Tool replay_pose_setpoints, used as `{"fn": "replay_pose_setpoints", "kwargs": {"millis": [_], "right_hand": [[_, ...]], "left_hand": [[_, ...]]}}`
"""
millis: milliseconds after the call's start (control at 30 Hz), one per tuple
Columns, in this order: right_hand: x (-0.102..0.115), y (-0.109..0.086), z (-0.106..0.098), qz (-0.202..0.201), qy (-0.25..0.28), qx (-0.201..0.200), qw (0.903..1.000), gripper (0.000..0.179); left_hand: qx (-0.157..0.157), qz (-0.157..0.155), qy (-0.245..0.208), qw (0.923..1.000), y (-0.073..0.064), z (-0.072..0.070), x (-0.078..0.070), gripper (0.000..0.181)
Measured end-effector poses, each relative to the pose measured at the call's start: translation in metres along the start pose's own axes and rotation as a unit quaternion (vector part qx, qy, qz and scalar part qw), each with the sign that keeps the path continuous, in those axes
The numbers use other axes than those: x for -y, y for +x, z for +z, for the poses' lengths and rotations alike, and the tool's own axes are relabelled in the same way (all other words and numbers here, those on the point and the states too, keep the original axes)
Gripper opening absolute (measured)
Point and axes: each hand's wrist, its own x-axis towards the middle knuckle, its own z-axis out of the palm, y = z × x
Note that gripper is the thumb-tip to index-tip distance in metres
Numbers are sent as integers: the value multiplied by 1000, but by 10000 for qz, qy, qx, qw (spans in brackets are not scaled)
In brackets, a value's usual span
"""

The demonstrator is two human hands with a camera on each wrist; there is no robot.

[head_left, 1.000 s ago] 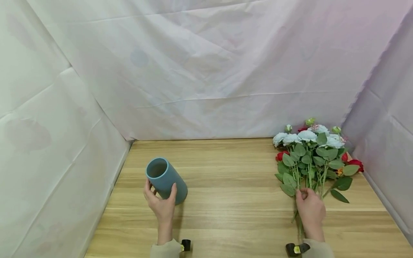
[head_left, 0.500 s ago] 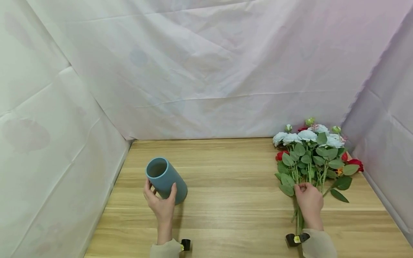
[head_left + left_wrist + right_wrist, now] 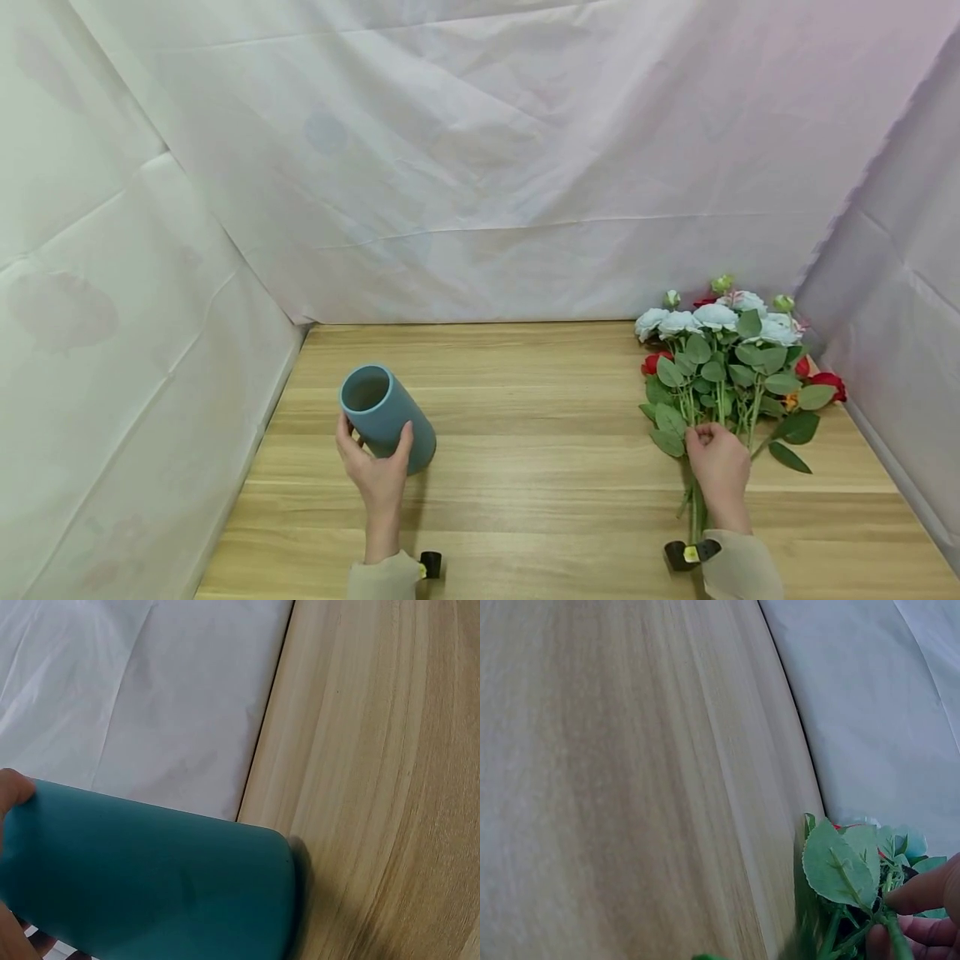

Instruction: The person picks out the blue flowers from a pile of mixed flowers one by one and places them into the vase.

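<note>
In the head view my left hand (image 3: 381,483) grips a blue cylindrical vase (image 3: 390,429) at the left of the table, thumb on one side and fingers on the other. The vase has its open mouth towards me. Its teal side (image 3: 165,877) and base edge fill the lower part of the left wrist view. On the right, my right hand (image 3: 720,471) pinches a green flower stem (image 3: 897,941) between thumb and fingers, just below the leaves. That stem belongs to a bunch of artificial flowers (image 3: 712,318) lying on the table, with white and red blooms and green leaves.
The wooden table (image 3: 540,467) is bordered by a pale cloth backdrop (image 3: 480,208) behind and cloth walls on both sides. The flower heads lie close to the back edge and the right wall (image 3: 892,300). Loose stem ends run towards the front beside the right wrist.
My right hand has shifted slightly up and left along the stems, and the stem ends below it have moved a little. The left hand and vase stay in place.
</note>
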Motion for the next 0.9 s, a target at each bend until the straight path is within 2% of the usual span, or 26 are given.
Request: {"fn": "replay_pose_setpoints", "kwargs": {"millis": [433,900], "right_hand": [[2,3,-2,66,47,121,9999,24],[1,3,2,-111,29,-156,9998,19]], "left_hand": [[-3,37,101,9999,0,1,0,91],[39,-3,93,9999,1,-1,0,90]]}}
